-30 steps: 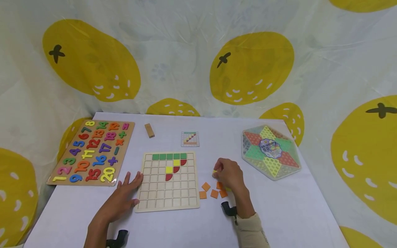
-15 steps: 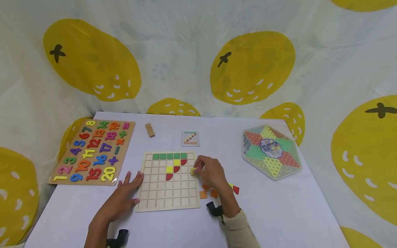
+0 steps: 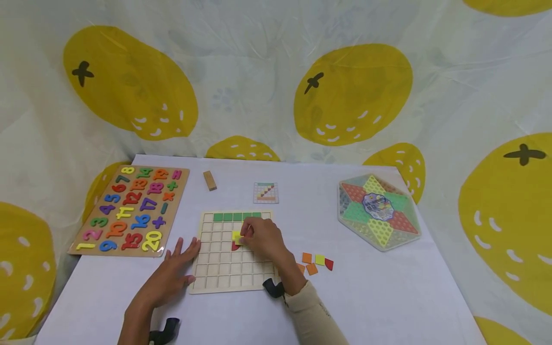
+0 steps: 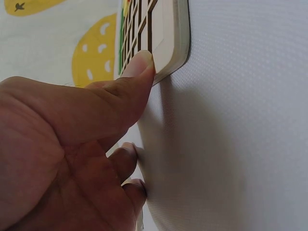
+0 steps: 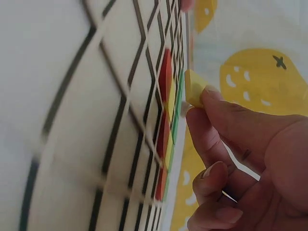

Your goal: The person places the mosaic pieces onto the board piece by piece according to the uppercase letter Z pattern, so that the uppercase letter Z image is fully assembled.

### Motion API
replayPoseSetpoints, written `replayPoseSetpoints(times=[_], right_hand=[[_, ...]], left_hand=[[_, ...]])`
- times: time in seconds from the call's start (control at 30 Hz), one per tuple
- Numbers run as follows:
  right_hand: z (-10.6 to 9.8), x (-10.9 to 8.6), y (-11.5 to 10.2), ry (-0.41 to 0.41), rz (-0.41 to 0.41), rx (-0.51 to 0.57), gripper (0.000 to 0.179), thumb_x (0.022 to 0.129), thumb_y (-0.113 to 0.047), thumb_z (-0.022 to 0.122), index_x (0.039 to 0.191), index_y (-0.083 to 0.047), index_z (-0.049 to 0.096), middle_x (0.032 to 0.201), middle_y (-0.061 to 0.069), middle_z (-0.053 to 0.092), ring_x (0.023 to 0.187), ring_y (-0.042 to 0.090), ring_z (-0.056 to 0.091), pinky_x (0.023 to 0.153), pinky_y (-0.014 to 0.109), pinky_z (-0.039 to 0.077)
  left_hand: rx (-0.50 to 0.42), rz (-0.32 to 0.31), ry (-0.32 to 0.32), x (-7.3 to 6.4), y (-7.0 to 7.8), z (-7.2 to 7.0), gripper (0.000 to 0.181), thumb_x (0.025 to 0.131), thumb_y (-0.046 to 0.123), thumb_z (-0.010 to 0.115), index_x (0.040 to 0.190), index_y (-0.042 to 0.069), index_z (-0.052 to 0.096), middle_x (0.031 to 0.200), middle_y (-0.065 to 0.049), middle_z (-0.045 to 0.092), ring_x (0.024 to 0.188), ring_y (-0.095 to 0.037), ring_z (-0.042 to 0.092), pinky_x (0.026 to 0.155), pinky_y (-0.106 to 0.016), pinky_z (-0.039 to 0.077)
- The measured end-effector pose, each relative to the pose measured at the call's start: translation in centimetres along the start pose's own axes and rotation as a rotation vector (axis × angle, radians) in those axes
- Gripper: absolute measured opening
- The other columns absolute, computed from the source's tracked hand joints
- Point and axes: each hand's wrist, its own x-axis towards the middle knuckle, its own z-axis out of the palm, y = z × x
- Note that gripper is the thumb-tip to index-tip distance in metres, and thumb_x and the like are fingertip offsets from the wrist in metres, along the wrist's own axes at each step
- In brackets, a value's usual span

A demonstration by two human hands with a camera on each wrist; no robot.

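Yellow tile (image 5: 193, 89) pinched between right hand's (image 3: 264, 238) thumb and forefinger — held above grid board (image 3: 226, 270), near red piece (image 3: 235, 246). Right forearm (image 3: 293, 278) stretched forward and leftward out of sleeve (image 3: 319, 311). Left hand (image 3: 172, 269) unclenched, fingers spread — thumb rested on board's left edge, fingertips placed beside it.
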Motion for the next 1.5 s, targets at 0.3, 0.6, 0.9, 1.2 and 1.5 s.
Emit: replayPoseSetpoints(times=[0.3, 0.6, 0.9, 1.2, 1.5], right_hand=[[2.5, 1.3, -1.3, -0.04, -0.06, -0.041, 0.02, 0.087, -0.021, 0.088, 0.085, -0.024, 0.068, 0.066, -0.014, 0.059, 0.061, 0.001, 0.053, 0.053, 0.021, 0.04], [3.1, 1.3, -2.6, -0.066, -0.033, -0.09, 0.019, 0.087, -0.018, 0.088, 0.085, -0.022, 0.07, 0.067, -0.01, 0.056, 0.064, 0.005, 0.051, 0.054, 0.022, 0.038], [2.6, 1.1, -2.5, -0.099, -0.025, -0.107, 0.014, 0.087, -0.022, 0.087, 0.093, -0.024, 0.075, 0.07, -0.011, 0.06, 0.065, 0.005, 0.054, 0.055, 0.022, 0.041], [-1.1, -0.4, -1.3, -0.06, -0.028, 0.044, 0.029, 0.088, -0.022, 0.088, 0.114, -0.02, 0.077, 0.08, -0.01, 0.069, 0.073, 0.009, 0.059, 0.062, 0.025, 0.046], [-5.1, -3.1, 1.1, 0.025, 0.085, 0.084, 0.029, 0.089, -0.023, 0.087, 0.116, -0.023, 0.076, 0.083, -0.01, 0.068, 0.082, 0.018, 0.059, 0.064, 0.028, 0.047]], left_hand=[[-0.018, -0.001, 0.0, 0.0, 0.0, 0.0, 0.091, 0.091, -0.001, 0.077, 0.167, 0.019, 0.031, 0.176, 0.0, 0.018, 0.166, -0.038, -0.009, 0.132, -0.064, -0.008], [-0.006, 0.009, 0.015, -0.1, -0.1, -0.1, 0.092, 0.09, -0.001, 0.079, 0.167, 0.02, 0.032, 0.176, -0.001, 0.019, 0.166, -0.039, -0.007, 0.132, -0.065, -0.006], [-0.009, 0.009, 0.013, 0.0, -0.2, 0.0, 0.093, 0.09, -0.001, 0.079, 0.167, 0.02, 0.032, 0.175, 0.0, 0.02, 0.166, -0.039, -0.007, 0.132, -0.065, -0.007], [-0.006, 0.004, 0.006, -0.1, -0.2, 0.0, 0.092, 0.09, -0.001, 0.079, 0.167, 0.017, 0.031, 0.176, -0.001, 0.019, 0.166, -0.039, -0.008, 0.132, -0.065, -0.007], [-0.018, 0.016, 0.011, 0.0, -0.1, -0.1, 0.092, 0.09, -0.002, 0.077, 0.167, 0.015, 0.03, 0.175, -0.003, 0.019, 0.166, -0.04, -0.009, 0.132, -0.064, -0.008]])
